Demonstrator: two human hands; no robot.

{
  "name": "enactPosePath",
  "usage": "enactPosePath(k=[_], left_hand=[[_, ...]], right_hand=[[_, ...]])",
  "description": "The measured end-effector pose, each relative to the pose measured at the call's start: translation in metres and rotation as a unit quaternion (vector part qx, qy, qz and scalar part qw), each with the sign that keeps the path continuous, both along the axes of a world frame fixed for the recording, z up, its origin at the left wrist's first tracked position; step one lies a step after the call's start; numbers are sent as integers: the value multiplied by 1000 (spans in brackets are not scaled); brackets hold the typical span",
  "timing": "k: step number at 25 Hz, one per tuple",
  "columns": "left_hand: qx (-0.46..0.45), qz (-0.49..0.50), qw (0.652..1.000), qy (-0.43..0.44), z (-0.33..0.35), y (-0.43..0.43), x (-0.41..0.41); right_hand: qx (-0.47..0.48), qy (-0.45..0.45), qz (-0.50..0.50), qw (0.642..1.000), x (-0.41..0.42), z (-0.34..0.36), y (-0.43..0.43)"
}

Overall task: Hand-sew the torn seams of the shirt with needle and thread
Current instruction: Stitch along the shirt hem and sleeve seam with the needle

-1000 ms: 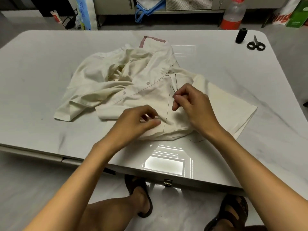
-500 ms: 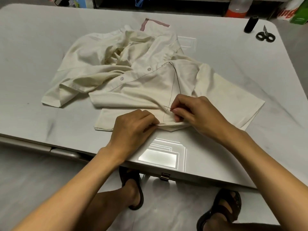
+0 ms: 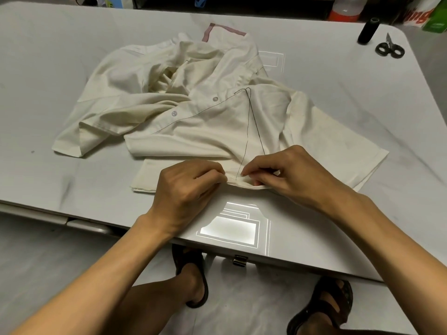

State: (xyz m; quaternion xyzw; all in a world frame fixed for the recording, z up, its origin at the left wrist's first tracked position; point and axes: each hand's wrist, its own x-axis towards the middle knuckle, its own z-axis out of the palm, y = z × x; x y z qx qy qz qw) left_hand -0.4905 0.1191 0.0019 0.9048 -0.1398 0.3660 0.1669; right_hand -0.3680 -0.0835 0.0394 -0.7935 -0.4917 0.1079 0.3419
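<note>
The fingers [image 3: 257, 167] of the right hand [image 3: 292, 176] are curling inward and pinching a thin silver needle [image 3: 238, 176] by its back end, with the tip pointing left at the folded hem. The fingers [image 3: 212, 174] of the left hand [image 3: 188, 189] are also curling down, gripping the hem of the cream-coloured cotton shirt [image 3: 193, 126] just beside the needle's tip, so the two hands are nearly touching.

A long dark thread [image 3: 249, 126] is running from the needle up across the cloth, turning near the shirt's front edge and coming back down behind the right hand. The shirt is lying crumpled in the middle of the pale grey surface [image 3: 72, 68], with the worked hem near the front edge and two small white buttons [image 3: 215, 99] showing along the placket.

At the far right corner a black spool of thread [image 3: 367, 30] is standing upright, and small black-handled scissors [image 3: 389, 48] are lying flat just beside it. Below the front edge, two feet in dark sandals [image 3: 193, 276] are resting on the floor.
</note>
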Motion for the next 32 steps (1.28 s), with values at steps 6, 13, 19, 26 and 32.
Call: enactPosePath(k=[6, 13, 19, 26, 32], left_hand=[[-17, -8, 996, 84, -6, 4, -1], [-225, 44, 951, 208, 1, 3, 5], [-124, 52, 969, 209, -5, 8, -2], [-91, 58, 982, 158, -3, 6, -2], [-56, 19, 997, 50, -5, 2, 0]], right_hand=[[31, -4, -34, 999, -5, 2, 1], [24, -99, 8, 995, -12, -3, 0], [12, -111, 4, 994, -6, -6, -2], [3, -78, 14, 997, -7, -4, -5], [18, 53, -34, 998, -10, 8, -7]])
